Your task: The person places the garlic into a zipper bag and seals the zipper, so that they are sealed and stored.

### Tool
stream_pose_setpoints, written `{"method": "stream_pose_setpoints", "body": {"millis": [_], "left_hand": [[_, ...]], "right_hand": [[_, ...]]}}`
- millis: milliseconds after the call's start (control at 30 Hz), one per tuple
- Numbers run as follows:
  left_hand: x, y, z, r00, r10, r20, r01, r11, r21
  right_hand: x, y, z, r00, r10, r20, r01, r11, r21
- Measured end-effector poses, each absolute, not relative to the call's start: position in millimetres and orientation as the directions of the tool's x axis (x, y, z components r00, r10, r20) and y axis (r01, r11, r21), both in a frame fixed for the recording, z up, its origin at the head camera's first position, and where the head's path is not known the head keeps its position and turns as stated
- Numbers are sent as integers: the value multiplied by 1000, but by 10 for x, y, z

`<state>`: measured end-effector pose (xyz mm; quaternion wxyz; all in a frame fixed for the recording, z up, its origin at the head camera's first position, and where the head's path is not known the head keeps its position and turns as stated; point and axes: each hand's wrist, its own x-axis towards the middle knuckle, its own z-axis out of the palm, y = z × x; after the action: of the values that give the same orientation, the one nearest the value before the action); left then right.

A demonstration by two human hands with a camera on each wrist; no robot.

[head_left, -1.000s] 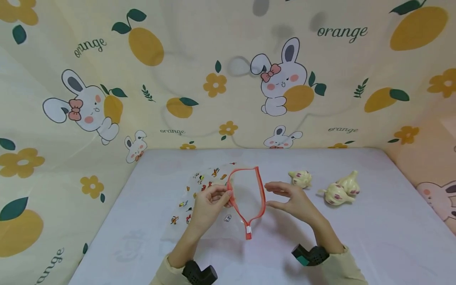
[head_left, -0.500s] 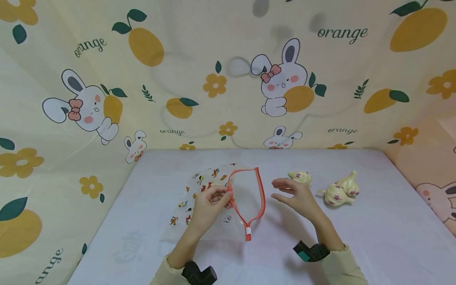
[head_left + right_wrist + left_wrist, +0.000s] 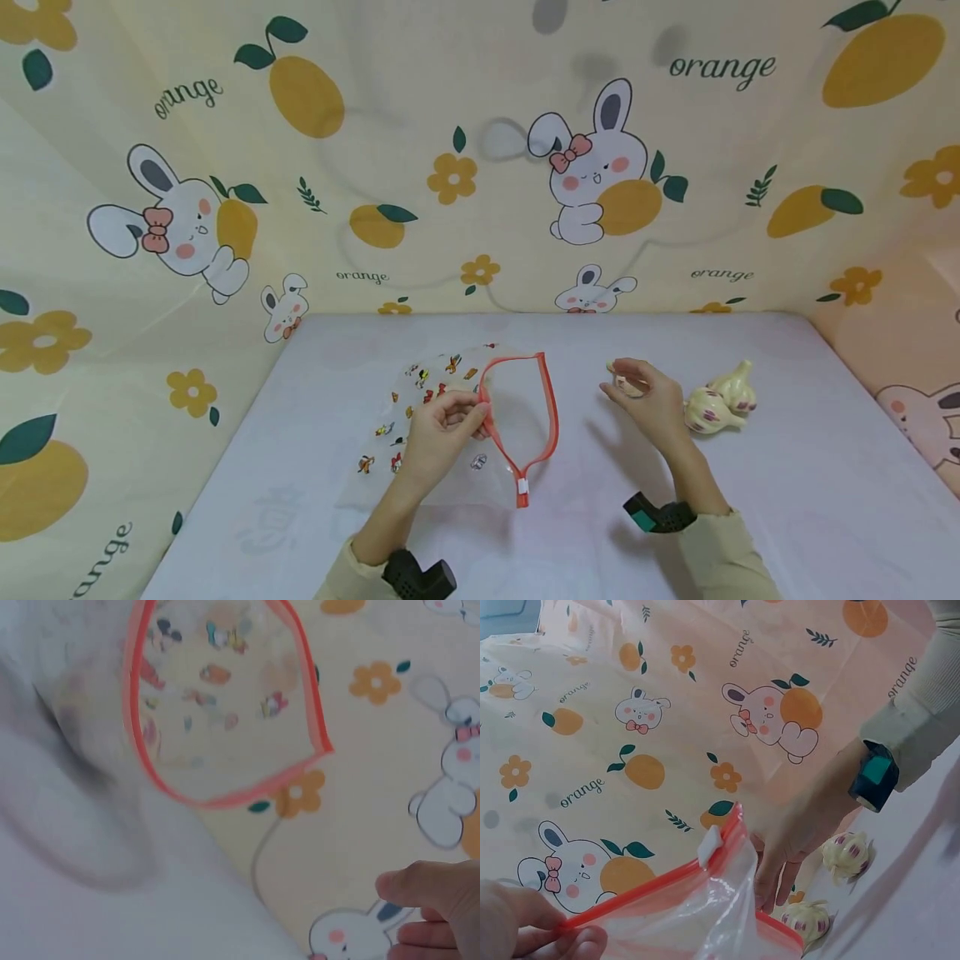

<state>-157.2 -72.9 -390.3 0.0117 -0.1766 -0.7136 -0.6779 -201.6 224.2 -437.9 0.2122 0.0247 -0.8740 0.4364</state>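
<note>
So this looks like the reaching step: the left hand (image 3: 444, 423) pinches the orange-red edge of a clear zip bag (image 3: 477, 460), mouth gaping, while the right hand (image 3: 652, 406) hovers around a garlic bulb (image 3: 628, 386) that sits at roughly ten or eleven o'clock from its palm. Thumb and fingers there are apart and nothing looks gripped; can't really tell if a fingertip touches it. Next move probably calls for closing them on the bulb's sides, with the bag mouth held wide. That bulb is about three o'clock from the bag's mouth and mostly hidden, but what shows is pale. Two more garlic bulbs (image 3: 716, 403) sit bunched at three o'clock from the right hand, glossy cream with purple streaks and pointy stems. Bag's see-through with little cartoon prints, body at nine o'clock, white slider (image 3: 522, 483) at six.
</note>
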Motion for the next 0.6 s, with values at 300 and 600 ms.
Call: {"method": "stream_pose_setpoints", "body": {"millis": [300,600], "left_hand": [[-1565,-718,-3895,-937,238,257,269,20,963],[-1562,-717,-3902,-936,240,256,268,17,963]], "right_hand": [[-2060,2395,-4441,-897,271,349,-129,596,-793],[-2114,2474,-4494,-905,335,264,-16,593,-805]]}}
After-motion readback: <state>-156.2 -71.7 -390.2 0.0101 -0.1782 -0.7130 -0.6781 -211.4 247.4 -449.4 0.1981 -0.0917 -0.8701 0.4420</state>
